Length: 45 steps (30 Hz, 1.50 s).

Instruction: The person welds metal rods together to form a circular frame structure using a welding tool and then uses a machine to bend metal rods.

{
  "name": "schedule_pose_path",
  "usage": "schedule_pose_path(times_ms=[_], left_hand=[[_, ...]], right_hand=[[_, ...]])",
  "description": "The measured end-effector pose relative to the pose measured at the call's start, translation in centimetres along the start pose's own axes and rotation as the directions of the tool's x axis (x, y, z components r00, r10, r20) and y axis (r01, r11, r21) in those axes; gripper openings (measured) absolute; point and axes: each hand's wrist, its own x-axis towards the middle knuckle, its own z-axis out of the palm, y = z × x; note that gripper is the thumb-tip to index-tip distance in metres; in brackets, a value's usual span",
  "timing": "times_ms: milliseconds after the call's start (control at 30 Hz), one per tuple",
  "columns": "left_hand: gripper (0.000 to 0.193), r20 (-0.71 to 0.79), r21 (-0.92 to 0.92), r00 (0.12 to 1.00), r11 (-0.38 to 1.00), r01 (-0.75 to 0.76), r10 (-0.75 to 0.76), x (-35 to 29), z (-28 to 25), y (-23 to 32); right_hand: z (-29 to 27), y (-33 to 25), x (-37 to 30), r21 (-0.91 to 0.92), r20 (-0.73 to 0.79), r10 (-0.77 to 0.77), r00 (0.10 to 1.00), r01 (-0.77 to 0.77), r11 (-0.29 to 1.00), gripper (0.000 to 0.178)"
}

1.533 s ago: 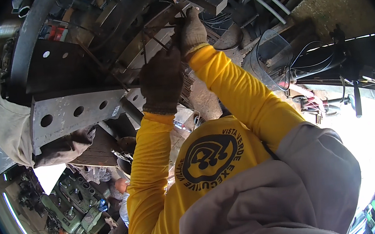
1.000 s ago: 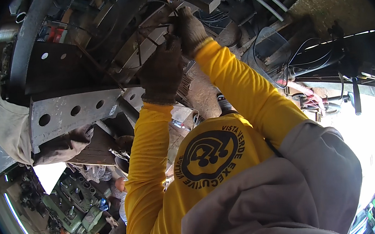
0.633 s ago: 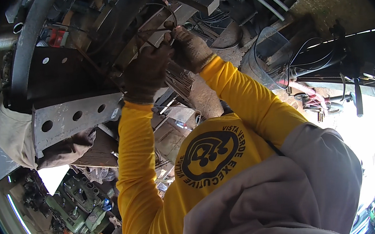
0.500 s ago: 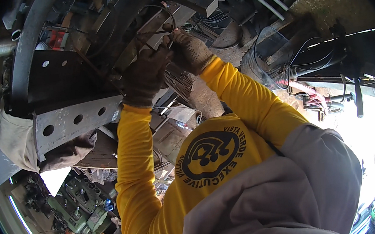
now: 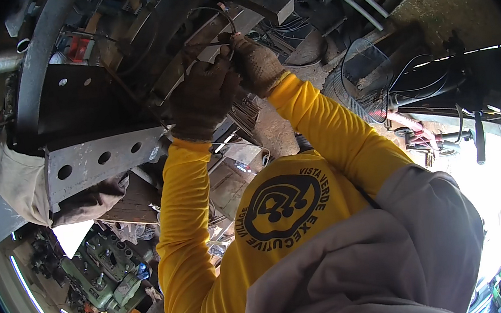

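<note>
Both hands wear brown knit work gloves and are close together at the top middle. My right hand (image 5: pixel 258 64) is closed, its fingertips pinching a thin bent rod (image 5: pixel 228 17) that curves up and away from them. Just left of it, my left hand (image 5: pixel 205 100) is curled, its fingertips by the right hand's thumb. What it grips, if anything, is hidden by the glove and shadow. Another thin dark bar runs leftward from the fingertips. Behind the hands lies a long grey metal beam (image 5: pixel 245 19).
A steel plate with round holes (image 5: pixel 89 163) stands left of my left forearm, cloth (image 5: pixel 21 180) draped at its end. A wire mesh basket (image 5: pixel 359 75) is right of my right arm. Green machinery (image 5: pixel 101 276) sits lower left. Thin rods (image 5: pixel 246 117) lie beneath the hands.
My left hand has shifted slightly right, with more of the back of its glove showing. My right hand has moved up a little, still pinching the rod.
</note>
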Motion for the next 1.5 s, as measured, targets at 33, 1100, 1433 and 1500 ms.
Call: schedule_pose_path(times_ms=[33, 1100, 1433, 1500], left_hand=[[0.036, 0.038, -0.029, 0.999, 1.0, -0.01, 0.011, -0.1, 0.1, -0.9], [0.028, 0.15, 0.151, 0.988, 0.987, -0.047, 0.024, -3.5, -3.9, 0.1], [0.024, -0.025, 0.217, 1.0, 0.976, 0.018, -0.013, -2.3, -1.5, 7.7], [0.025, 0.111, 0.23, 0.991, 0.972, 0.043, -0.069, -2.3, -3.0, 6.5]], right_hand=[[0.6, 0.0, -0.2, -0.053, -0.036, -0.002, 0.999, 0.001, 0.999, 0.04], [-1.8, -0.8, -3.0, -0.857, 0.456, -0.433, 0.778, 0.515, 0.023, 0.024], [-5.5, -6.0, -2.8, -0.83, 0.537, -0.267, 0.8, 0.557, 0.001, 0.024], [-3.1, -6.7, -3.9, -0.793, 0.602, -0.369, 0.708, 0.586, -0.169, 0.027]])
